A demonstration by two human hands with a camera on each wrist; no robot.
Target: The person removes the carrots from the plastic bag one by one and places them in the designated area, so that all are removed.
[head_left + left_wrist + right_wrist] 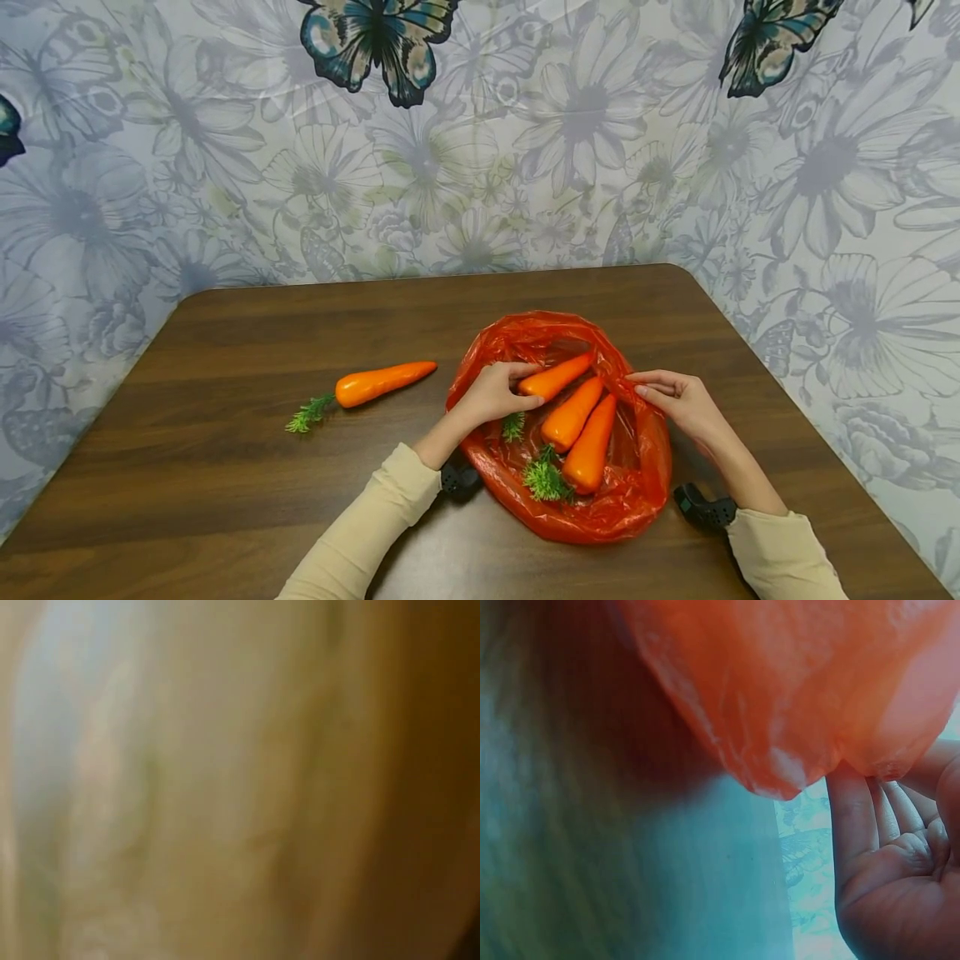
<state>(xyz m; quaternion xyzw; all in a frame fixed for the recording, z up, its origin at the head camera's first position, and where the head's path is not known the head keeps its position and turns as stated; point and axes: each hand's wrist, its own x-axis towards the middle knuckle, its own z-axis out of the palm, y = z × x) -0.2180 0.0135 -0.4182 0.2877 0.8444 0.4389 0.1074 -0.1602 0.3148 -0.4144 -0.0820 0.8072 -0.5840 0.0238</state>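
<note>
A red plastic bag [570, 521] lies open on the table with its rim spread in a ring. Inside it are an upper carrot [557, 377], a middle carrot [573, 414] and a lower carrot [592, 446], with green tops toward the near left. My left hand [495, 392] reaches over the bag's left rim and grips the upper carrot near its thick end, thumb below and fingers above. On the right side, my right hand [686, 404] pinches the rim; the right wrist view shows the bag's edge between its thumb and fingers. The left wrist view is a blur.
Another orange carrot [382, 383] with a green top lies on the brown wooden table [225, 492], left of the bag. Behind the table's far edge stands a wall [480, 200] with flower patterns and butterflies. Dark wrist cameras [705, 508] sit beside the sleeves.
</note>
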